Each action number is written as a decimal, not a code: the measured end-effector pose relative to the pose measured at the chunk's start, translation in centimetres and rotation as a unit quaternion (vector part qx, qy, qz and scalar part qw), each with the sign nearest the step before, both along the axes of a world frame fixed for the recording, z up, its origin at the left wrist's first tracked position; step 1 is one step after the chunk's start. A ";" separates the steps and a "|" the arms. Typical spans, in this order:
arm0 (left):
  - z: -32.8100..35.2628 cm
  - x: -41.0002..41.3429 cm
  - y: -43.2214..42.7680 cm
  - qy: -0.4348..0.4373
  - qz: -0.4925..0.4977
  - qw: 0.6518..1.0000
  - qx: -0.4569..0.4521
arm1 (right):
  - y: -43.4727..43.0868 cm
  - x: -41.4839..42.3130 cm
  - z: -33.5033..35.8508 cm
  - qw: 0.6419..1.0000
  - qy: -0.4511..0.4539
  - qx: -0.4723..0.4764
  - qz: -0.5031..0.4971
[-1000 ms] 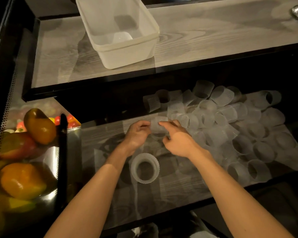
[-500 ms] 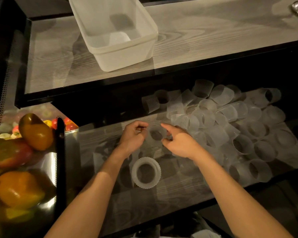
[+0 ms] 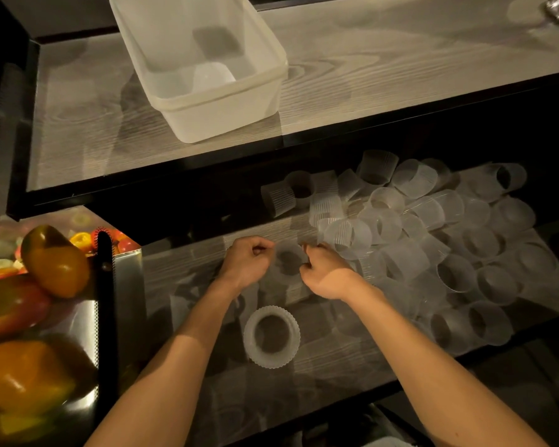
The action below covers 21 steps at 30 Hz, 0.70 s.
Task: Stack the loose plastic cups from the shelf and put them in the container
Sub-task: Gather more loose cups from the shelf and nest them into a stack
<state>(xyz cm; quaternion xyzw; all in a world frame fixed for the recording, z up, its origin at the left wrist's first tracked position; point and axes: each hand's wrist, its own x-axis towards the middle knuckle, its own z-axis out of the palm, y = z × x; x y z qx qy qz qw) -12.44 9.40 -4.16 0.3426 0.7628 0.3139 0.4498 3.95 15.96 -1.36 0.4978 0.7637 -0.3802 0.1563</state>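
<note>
left grip (image 3: pixel 247 262) and right grip (image 3: pixel 328 274) both pinch one cup (image 3: pixel 289 261) above the lower shelf (image 3: pixel 181 262), likely lining it up for the standing stack (image 3: pixel 271 337) just nearer. loose cups (image 3: pixel 433 240) heap right; the container (image 3: pixel 200 91) sits far behind.

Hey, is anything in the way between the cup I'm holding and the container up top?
Only the upper shelf's black front edge lies between them. The cup, held by the left hand and right hand, must clear it. The container has no lid.
</note>
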 end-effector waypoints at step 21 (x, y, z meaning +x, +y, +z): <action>0.5 -1.6 6.5 -0.114 0.120 0.986 -0.037 | 6.2 -6.1 0.8 0.990 0.061 0.111 -0.067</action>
